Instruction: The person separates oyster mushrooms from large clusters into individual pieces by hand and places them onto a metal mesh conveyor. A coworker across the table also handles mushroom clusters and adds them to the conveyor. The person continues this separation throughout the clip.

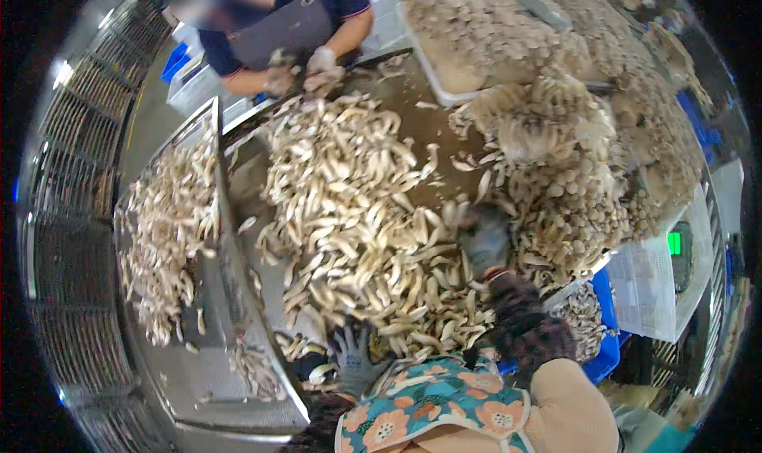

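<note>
A large heap of pale mushroom stems (357, 223) lies in the middle of the metal surface (413, 111), running from the far side down to the near edge. The right hand (484, 237), in a dark grey glove, rests on the right flank of this heap; it is blurred, and whether its fingers close on a stem cannot be told. The left hand (355, 359), in a grey knit glove, lies at the near edge of the heap with its fingers spread wide, stems just beside the fingertips.

The stems are long, slim, cream to light tan, curved, and lie loose, crossing one another.

Right of the right hand stands a mass of uncut mushroom clusters (571, 183) with small round brownish caps. Left of the heap, a metal tray (198, 373) holds more cut stems (167, 231). A white tub (444, 88) of mushrooms sits at the far right of the surface. A blue crate (607, 350) with mushrooms is near the right forearm, beside a white perforated basket (659, 282) and a scale with a small green display (675, 242).

Across the surface, another person's gloved hands (305, 76) work at the far end of the heap.
</note>
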Action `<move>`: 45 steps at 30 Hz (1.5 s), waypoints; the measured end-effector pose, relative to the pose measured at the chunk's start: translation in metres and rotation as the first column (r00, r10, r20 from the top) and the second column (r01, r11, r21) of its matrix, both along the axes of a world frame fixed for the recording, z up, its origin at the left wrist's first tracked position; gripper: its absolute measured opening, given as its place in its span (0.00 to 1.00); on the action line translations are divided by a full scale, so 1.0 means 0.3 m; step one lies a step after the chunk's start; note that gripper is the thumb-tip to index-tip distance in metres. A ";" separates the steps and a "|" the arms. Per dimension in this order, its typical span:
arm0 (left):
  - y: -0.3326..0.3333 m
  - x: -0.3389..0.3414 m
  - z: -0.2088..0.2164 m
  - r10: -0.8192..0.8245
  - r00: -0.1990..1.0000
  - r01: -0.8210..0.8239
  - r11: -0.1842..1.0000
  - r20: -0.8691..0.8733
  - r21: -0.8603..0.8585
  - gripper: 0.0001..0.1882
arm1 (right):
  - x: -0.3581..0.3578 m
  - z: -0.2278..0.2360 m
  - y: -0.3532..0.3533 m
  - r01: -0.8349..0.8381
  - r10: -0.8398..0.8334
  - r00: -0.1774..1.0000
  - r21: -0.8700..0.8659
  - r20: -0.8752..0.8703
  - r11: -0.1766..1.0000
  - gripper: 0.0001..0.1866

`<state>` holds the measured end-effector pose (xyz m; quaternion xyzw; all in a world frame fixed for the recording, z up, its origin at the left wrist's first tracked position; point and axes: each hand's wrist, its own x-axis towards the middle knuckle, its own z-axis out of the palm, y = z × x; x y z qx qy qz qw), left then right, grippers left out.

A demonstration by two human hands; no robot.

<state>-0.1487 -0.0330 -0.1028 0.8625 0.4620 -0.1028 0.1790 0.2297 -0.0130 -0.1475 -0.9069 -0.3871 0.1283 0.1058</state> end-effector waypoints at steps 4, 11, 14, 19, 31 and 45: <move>0.185 0.163 -0.117 0.231 0.862 -0.304 0.948 0.450 0.096 0.40 | -0.340 -0.025 0.193 -0.094 0.239 0.913 0.400 -0.330 0.912 0.31; 0.671 0.276 0.115 0.311 0.697 -0.433 0.901 0.646 0.034 0.39 | -0.262 0.165 0.439 -0.398 0.434 0.889 0.225 -0.144 0.889 0.12; 0.424 0.252 0.250 0.174 0.892 -0.285 0.933 0.417 0.220 0.43 | -0.056 0.050 0.228 -0.128 0.325 0.790 0.378 -0.520 0.917 0.14; 0.097 0.046 0.020 0.195 0.974 -0.192 0.981 0.116 -0.034 0.50 | -0.024 0.083 -0.045 -0.095 0.497 0.622 0.571 -0.605 0.815 0.35; 0.319 0.026 -0.190 0.082 0.971 -0.117 0.983 0.226 0.144 0.27 | -0.375 0.119 -0.154 -0.629 0.635 0.767 0.089 -0.091 0.772 0.57; 0.256 0.297 0.121 0.674 0.130 -0.469 0.688 0.728 -0.553 0.15 | -0.515 0.166 0.046 0.026 0.430 0.389 0.476 -0.815 0.879 0.24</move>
